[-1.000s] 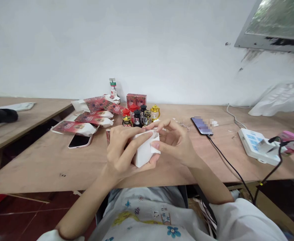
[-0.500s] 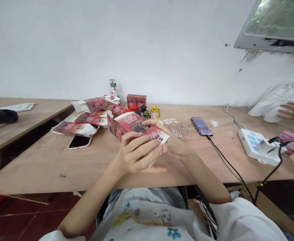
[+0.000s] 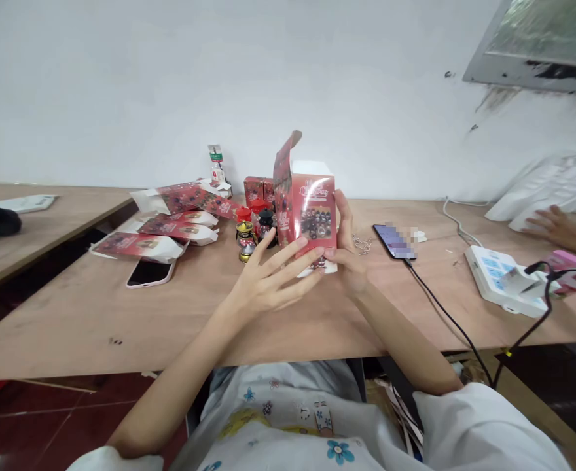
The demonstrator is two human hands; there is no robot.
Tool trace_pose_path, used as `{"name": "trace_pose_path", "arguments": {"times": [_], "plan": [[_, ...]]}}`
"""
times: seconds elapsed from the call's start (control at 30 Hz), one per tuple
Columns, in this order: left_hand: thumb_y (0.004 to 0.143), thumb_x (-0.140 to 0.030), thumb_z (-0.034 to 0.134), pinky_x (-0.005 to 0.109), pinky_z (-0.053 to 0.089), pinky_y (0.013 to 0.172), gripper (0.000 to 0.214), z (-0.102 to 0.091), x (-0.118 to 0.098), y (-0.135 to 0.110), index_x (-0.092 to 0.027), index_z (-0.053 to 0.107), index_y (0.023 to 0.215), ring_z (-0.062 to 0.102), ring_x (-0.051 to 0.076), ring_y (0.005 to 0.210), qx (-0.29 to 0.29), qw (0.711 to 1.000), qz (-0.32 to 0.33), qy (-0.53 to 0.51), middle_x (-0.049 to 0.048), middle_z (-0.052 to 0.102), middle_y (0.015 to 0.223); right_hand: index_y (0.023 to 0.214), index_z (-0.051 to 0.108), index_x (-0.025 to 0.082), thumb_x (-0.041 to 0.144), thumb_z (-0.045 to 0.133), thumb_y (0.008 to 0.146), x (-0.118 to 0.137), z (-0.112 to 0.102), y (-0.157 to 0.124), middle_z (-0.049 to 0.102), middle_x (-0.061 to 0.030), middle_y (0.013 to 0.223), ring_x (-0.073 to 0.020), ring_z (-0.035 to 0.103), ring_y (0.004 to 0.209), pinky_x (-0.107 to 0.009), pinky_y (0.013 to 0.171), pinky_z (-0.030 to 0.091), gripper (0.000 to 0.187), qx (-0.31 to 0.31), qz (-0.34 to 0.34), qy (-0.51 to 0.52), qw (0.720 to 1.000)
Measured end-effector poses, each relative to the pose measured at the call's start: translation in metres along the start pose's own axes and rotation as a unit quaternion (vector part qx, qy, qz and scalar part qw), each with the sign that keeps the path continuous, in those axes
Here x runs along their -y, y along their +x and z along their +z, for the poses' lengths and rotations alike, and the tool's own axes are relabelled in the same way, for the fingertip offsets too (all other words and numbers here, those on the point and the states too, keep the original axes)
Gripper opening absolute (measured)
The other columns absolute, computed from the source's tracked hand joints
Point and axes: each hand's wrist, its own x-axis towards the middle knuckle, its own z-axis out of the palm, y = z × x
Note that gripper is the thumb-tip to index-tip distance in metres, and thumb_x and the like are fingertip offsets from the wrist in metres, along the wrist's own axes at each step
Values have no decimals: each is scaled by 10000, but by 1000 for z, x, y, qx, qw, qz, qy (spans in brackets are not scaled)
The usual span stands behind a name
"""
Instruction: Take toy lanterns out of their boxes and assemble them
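A red printed cardboard box (image 3: 312, 209) stands upright in front of me, its lid flap raised on the left side. My right hand (image 3: 349, 255) grips it from the right, with fingers behind and thumb across the lower front. Against the lower front lie the outstretched, spread fingers of my left hand (image 3: 273, 278). Small lantern ornaments in gold (image 3: 245, 241), black (image 3: 266, 226) and red (image 3: 243, 214) stand just left of the box. Two closed red boxes (image 3: 254, 189) are partly hidden behind it.
Flattened red cartons (image 3: 141, 246) lie at left, over a pink-edged phone (image 3: 150, 273). Another phone (image 3: 395, 241) with a cable lies at right, near small metal pieces (image 3: 361, 244) and a power strip (image 3: 504, 281). Another person's hand (image 3: 556, 226) touches white plastic bags (image 3: 538, 190).
The box has turned from lying tilted to upright, and moved up and right. My left hand's fingers have spread out. The other person's hand has shifted slightly left.
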Motion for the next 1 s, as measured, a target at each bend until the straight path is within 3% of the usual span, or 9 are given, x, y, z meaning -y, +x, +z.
{"name": "trace_pose_path", "arguments": {"times": [0.13, 0.33, 0.53, 0.63, 0.73, 1.0], "plan": [[811, -257, 597, 487, 256, 1147, 408, 2, 0, -3, -260, 519, 1211, 384, 220, 1339, 40, 999, 1, -1, 34, 558, 1330, 1393, 204, 406, 467, 663, 671, -2, -1, 5, 430, 0, 1398, -284, 464, 1239, -516, 915, 486, 858, -10, 37, 36, 999], [814, -193, 562, 474, 267, 1138, 416, 5, 0, -4, -227, 524, 1227, 376, 243, 1342, 68, 997, -15, 27, 53, 548, 1339, 1414, 165, 403, 422, 660, 677, -7, -3, 8, 429, -11, 1405, -274, 484, 1215, -486, 903, 500, 887, -23, 40, 68, 997], [802, -196, 560, 513, 254, 1128, 404, 8, -2, -8, -258, 538, 1201, 410, 258, 1320, 45, 997, -56, 31, 42, 584, 1298, 1419, 121, 438, 489, 621, 719, -12, -9, 8, 435, -12, 1373, -256, 511, 1160, -468, 905, 499, 861, -37, 25, -48, 998], [770, -228, 588, 576, 259, 1100, 438, 10, -2, -8, -264, 547, 1205, 334, 328, 1354, 31, 996, -79, 34, 39, 617, 1247, 1427, 59, 443, 518, 614, 724, -13, -11, 8, 403, -21, 1378, -257, 510, 1151, -462, 902, 503, 899, -59, 30, -116, 991], [759, -261, 591, 619, 248, 1081, 489, 11, -4, -7, -276, 524, 1242, 276, 369, 1371, 38, 994, -104, 4, 46, 604, 1249, 1424, 17, 450, 500, 646, 710, -14, -11, 8, 378, -29, 1386, -265, 494, 1162, -467, 919, 494, 953, -79, 42, -119, 989], [753, -295, 604, 558, 286, 1071, 492, 16, -8, -8, -280, 504, 1234, 466, 323, 1245, 71, 986, -150, -27, 78, 555, 1228, 1419, 35, 444, 472, 659, 717, -24, -7, 5, 397, -41, 1354, -259, 505, 1145, -491, 955, 472, 939, -63, 48, -61, 995]]}}
